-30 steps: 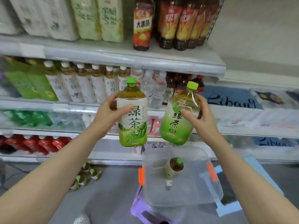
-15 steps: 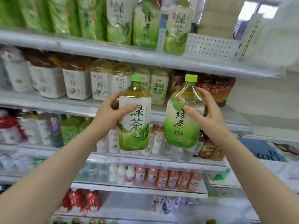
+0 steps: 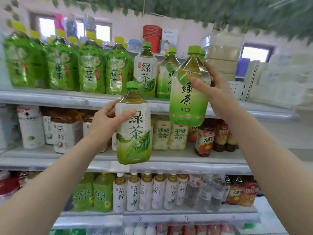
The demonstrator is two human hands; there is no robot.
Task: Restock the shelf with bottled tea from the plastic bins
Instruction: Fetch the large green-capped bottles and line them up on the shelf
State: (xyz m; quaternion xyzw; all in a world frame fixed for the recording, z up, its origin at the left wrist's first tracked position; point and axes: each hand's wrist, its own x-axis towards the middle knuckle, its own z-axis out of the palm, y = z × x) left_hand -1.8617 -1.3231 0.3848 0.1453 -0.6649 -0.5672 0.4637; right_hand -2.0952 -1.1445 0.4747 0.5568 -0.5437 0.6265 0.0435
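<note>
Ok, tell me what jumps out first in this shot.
Two green tea bottles held up mid-frame: the left hand grips the white-label bottle, the right hand lifts the green-label bottle higher, toward the top shelf. There, matching bottles stand beside a row of green packs.

You see a bright, evenly lit scene with soft, pale daylight. Light comes from the windows (image 3: 103,32) at the upper left and upper right of the frame, which are blown out to near white. Shadows are faint; only the shelf (image 3: 50,97) undersides darken a little. Motion blur smears the upper left bottles (image 3: 57,65) and the hanging leaves (image 3: 254,12) at the upper right. The two held bottles in the centre are sharpest, their labels readable, with mild glare on the right one's shoulder (image 3: 191,68). Wide-angle distortion bends the shelves towards the edges, and the right edge washes out to a hazy white.
</note>
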